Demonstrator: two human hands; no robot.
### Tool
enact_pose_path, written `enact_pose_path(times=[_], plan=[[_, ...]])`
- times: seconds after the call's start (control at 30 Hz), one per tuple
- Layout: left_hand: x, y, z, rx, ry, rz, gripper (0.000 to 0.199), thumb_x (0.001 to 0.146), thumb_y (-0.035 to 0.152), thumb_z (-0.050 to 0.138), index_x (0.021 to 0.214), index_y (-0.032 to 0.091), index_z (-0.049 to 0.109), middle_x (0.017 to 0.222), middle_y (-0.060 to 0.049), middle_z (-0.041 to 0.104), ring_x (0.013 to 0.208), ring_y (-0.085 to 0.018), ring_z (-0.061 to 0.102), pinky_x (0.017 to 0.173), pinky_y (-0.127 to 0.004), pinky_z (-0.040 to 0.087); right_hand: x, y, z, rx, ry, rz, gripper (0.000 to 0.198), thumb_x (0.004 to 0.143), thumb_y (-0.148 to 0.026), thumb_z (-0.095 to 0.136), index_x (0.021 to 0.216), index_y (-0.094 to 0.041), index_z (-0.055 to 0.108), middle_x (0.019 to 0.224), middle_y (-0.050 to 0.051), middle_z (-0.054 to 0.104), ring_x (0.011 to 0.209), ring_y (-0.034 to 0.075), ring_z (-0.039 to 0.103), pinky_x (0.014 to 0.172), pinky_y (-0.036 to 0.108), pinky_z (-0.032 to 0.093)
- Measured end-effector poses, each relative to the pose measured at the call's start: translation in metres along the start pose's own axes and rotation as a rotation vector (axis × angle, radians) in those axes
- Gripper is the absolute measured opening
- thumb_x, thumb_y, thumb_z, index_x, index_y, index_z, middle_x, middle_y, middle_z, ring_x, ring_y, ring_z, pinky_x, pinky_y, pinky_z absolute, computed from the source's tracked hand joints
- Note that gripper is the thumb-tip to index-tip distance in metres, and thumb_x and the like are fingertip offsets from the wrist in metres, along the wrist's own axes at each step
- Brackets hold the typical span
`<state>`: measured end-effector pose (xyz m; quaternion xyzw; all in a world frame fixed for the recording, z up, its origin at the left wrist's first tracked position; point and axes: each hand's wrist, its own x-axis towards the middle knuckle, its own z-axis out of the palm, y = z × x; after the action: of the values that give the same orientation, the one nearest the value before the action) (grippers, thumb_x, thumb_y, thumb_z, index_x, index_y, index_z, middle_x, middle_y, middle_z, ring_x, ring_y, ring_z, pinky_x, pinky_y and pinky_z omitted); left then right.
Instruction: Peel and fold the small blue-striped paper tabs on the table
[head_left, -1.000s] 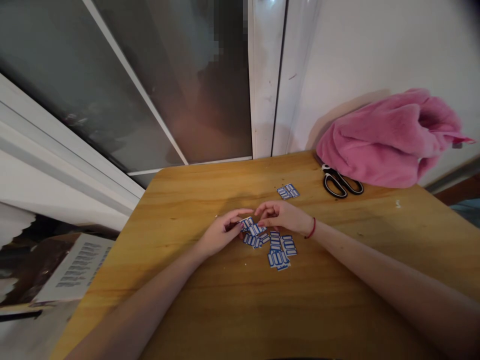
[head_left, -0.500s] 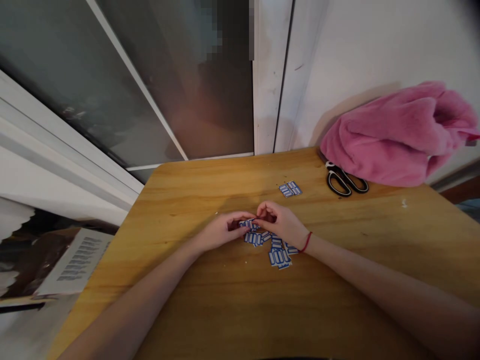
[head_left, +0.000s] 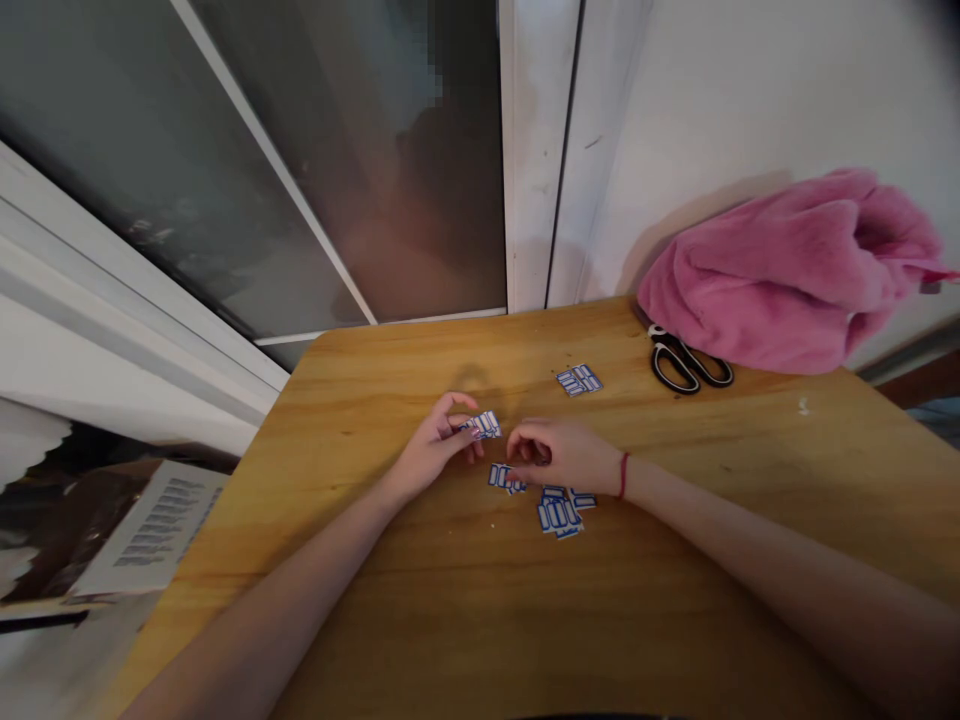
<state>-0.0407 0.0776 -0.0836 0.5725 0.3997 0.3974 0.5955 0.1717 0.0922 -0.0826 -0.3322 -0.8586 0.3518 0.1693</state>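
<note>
Small white stickers or cards with blue-outlined boxes are on the table. My left hand (head_left: 439, 440) pinches several of these cards (head_left: 487, 424) between thumb and fingers, just above the wood. To its right, my right hand (head_left: 559, 455), with a red cord at the wrist, hovers low with curled fingers. Its thumb and index tips look apart, and the thumb overlaps a loose card (head_left: 498, 475); whether it touches the card I cannot tell. Below that hand lies an overlapping pile of cards (head_left: 559, 514), partly hidden by it.
Farther back on the wooden table (head_left: 420, 610) lies another small group of cards (head_left: 580, 379). Black-handled scissors (head_left: 686, 362) rest partly under a pink plush cloth (head_left: 780, 265) at the back right. A glass door (head_left: 360, 180) stands behind the table; a carton (head_left: 150, 525) is at the left.
My hands have drawn apart. The left moved slightly left and up with its cards; the right shifted down toward the loose cards, and its fingertips no longer meet the left hand's cards.
</note>
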Motion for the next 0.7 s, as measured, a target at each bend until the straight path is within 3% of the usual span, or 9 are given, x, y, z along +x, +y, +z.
enact_pose_path(times=[0.07, 0.17, 0.53, 0.7], plan=[[0.0009, -0.001, 0.0, -0.051, 0.029, 0.018, 0.025, 0.079, 0.025, 0.058, 0.09, 0.022, 0.035, 0.063, 0.005, 0.06, 0.05, -0.01, 0.054, 0.045, -0.018, 0.04, -0.002, -0.0046, 0.0028, -0.149, 0.0, -0.065, 0.033, 0.069, -0.047, 0.066, 0.084, -0.019, 0.058, 0.08, 0.0, 0.055, 0.067, 0.011, 0.049, 0.058, 0.022, 0.035], [0.0014, -0.0021, 0.0001, -0.043, 0.001, 0.0, 0.024, 0.08, 0.025, 0.057, 0.082, 0.021, 0.033, 0.059, 0.005, 0.057, 0.048, -0.009, 0.053, 0.042, -0.016, 0.037, -0.0029, -0.0077, 0.0057, -0.205, -0.027, -0.063, 0.03, 0.07, -0.045, 0.066, 0.083, -0.019, 0.057, 0.083, 0.0, 0.055, 0.069, 0.011, 0.05, 0.058, 0.023, 0.035], [0.0014, -0.002, 0.0016, 0.047, -0.073, 0.01, 0.015, 0.083, 0.028, 0.053, 0.088, 0.017, 0.044, 0.066, 0.001, 0.057, 0.058, -0.01, 0.054, 0.052, -0.021, 0.042, 0.0001, -0.0051, 0.0009, -0.051, -0.075, -0.017, 0.028, 0.066, -0.037, 0.071, 0.084, -0.018, 0.061, 0.085, 0.001, 0.055, 0.071, 0.011, 0.051, 0.06, 0.021, 0.038], [-0.0003, -0.0047, 0.0018, 0.091, -0.095, -0.009, 0.016, 0.084, 0.03, 0.051, 0.089, 0.017, 0.044, 0.067, 0.001, 0.057, 0.057, -0.01, 0.053, 0.054, -0.022, 0.042, 0.0008, -0.0026, 0.0003, 0.164, -0.103, 0.059, 0.017, 0.068, -0.027, 0.069, 0.078, -0.018, 0.058, 0.065, -0.005, 0.052, 0.058, 0.008, 0.045, 0.052, 0.019, 0.033]])
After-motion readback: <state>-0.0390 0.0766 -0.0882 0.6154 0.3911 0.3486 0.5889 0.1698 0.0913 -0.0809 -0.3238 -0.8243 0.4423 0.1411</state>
